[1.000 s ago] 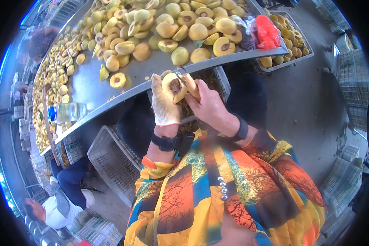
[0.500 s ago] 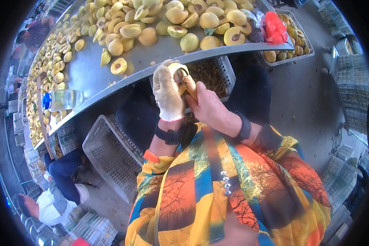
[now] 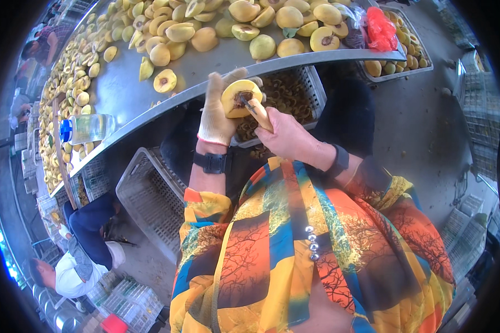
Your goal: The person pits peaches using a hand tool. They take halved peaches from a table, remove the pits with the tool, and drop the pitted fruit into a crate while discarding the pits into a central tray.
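In my left hand, which wears a pale knit glove, rests a yellow peach half with its cut face toward me. The thumb stands up beside the fruit, and the fingers curve behind it. My bare right hand is closed around the wooden handle of a small pitting tool. Its dark metal tip touches the brown hollow at the centre of the peach. Both hands are just off the table's near edge, above a crate that holds pit and peach scraps.
Many peach halves cover the metal table. A blue-capped clear bottle lies near its left edge. A red plastic bag sits at the right corner, beside a crate of peaches. Another crate stands lower left, near a seated person.
My left hand has shifted slightly left and its thumb has lifted. The peach half now faces me more openly, and the tool's tip has come to the centre hollow.
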A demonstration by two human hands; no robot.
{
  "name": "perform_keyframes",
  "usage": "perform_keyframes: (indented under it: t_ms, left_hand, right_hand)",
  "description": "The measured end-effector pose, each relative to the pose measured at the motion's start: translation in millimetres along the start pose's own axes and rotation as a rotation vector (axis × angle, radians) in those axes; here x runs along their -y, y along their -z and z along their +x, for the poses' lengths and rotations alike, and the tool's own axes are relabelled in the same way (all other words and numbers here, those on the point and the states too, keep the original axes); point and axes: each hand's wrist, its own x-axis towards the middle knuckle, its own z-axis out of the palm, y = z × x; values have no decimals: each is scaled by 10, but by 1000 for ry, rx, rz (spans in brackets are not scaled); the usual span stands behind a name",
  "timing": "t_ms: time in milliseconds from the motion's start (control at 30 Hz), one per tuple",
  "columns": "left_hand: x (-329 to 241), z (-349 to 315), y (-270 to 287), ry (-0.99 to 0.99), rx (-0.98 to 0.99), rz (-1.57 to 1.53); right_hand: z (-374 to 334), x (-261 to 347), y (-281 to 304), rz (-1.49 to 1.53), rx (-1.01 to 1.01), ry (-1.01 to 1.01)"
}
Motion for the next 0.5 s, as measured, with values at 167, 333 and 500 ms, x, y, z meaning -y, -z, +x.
perform_keyframes:
  t_ms: [167, 333, 500]
  left_hand:
    - [243, -51, -34, -238, -215, 2]
    - [354, 64, -20, -86, -364, -109]
    - [369, 44, -192, -289, -453, 324]
  right_hand:
    - [2, -41, -104, 82, -27, 34]
    - [-114, 171, -87, 433, 145, -348]
    - [-117, 265, -29, 638, 157, -525]
